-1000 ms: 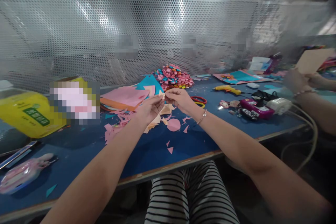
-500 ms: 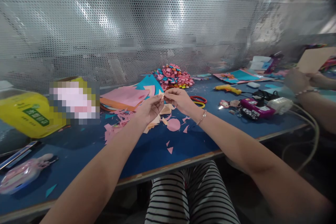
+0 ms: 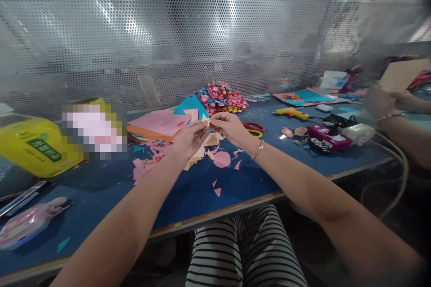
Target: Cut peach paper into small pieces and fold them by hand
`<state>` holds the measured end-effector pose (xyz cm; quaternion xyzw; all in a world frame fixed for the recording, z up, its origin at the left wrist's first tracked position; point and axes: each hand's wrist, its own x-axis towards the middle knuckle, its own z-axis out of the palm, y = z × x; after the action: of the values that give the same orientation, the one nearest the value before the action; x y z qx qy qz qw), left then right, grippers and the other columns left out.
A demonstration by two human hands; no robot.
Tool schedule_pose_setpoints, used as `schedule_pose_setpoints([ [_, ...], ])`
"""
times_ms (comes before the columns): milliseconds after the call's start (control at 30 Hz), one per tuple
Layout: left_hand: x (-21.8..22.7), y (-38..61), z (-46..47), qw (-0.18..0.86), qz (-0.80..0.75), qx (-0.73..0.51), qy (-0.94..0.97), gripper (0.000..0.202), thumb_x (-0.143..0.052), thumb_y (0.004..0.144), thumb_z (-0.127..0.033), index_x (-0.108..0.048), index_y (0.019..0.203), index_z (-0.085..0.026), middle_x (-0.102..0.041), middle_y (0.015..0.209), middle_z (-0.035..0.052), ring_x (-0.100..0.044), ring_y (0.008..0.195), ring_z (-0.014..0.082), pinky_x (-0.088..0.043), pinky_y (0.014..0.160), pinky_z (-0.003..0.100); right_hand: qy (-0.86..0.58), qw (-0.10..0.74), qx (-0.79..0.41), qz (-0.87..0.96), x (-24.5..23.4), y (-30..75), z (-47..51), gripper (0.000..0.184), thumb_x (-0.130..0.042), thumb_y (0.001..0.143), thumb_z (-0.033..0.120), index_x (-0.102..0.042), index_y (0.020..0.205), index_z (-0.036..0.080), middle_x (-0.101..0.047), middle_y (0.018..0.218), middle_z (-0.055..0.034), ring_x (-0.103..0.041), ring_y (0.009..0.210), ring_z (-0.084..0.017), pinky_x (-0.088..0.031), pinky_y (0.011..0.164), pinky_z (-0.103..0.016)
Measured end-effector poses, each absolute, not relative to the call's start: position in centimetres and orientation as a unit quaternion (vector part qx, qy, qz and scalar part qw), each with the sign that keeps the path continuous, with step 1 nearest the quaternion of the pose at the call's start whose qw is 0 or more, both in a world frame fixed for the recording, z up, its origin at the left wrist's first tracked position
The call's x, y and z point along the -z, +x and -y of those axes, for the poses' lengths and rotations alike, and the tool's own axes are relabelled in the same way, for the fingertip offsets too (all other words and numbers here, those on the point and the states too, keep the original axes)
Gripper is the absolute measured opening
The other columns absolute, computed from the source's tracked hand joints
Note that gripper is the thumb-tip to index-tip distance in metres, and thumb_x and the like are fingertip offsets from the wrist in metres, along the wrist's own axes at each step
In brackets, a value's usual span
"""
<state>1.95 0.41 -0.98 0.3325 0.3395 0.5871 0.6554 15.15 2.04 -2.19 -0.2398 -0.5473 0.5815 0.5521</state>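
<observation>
My left hand (image 3: 196,136) and my right hand (image 3: 229,126) meet above the table, fingertips pinched together on a small cream paper piece (image 3: 206,119). Much of that piece is hidden by the fingers. Below them lie cream paper scraps (image 3: 194,159), a pink paper circle (image 3: 222,159) and pink paper shreds (image 3: 144,168). Behind my hands is a stack of coloured sheets, with a pink sheet (image 3: 158,124) on top and a blue sheet (image 3: 192,106) beside it. Scissors with red and yellow handles (image 3: 255,128) rest just right of my right hand.
A heap of folded paper pieces (image 3: 220,97) stands by the perforated metal screen (image 3: 202,22). On the right are a yellow glue gun (image 3: 292,114), a purple device (image 3: 332,138) with cables, and a co-worker's hands holding a tan sheet (image 3: 402,76). A yellow bag (image 3: 42,145) sits left.
Both hands stay nearly in place, still pinching the paper. A little more of the cream piece shows above the left fingertips. The view has shifted very slightly.
</observation>
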Motion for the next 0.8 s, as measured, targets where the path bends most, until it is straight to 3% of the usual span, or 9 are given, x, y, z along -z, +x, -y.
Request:
schedule_pose_setpoints([
  [233,1.14,2.06,-0.15,0.612,-0.353,-0.598,0.379,0.007,-0.065,0.063,-0.006,-0.062,0.060,-0.012,-0.062,0.056,-0.0005,-0.057,0.053,0.0039,-0.049,0.057,0.012,-0.259,0.540,-0.573,0.559,2.16,15.32,-2.27,0.017,-0.069,0.059,0.027,-0.059,0.064,0.015,-0.057,0.063,0.0011,-0.054,0.061,-0.007,-0.047,0.065,-0.024],
  [433,1.52,2.19,-0.16,0.561,-0.334,-0.625,0.428,0.014,-0.074,0.053,-0.013,-0.061,0.058,-0.013,-0.061,0.056,-0.0018,-0.057,0.054,0.0052,-0.048,0.062,0.017,-0.280,0.540,-0.494,0.621,2.39,15.42,-2.52,0.018,-0.065,0.064,0.032,-0.058,0.065,0.016,-0.057,0.063,0.0010,-0.053,0.061,-0.008,-0.049,0.065,-0.024],
  [800,1.89,2.09,-0.39,0.568,-0.319,-0.613,0.448,0.015,-0.075,0.052,-0.015,-0.062,0.060,-0.013,-0.061,0.058,-0.0014,-0.056,0.055,0.0062,-0.047,0.061,0.019,-0.308,0.527,-0.447,0.654,2.48,15.49,-2.63,0.011,-0.054,0.069,0.025,-0.052,0.062,0.017,-0.052,0.062,0.0015,-0.050,0.058,-0.007,-0.049,0.062,-0.023],
])
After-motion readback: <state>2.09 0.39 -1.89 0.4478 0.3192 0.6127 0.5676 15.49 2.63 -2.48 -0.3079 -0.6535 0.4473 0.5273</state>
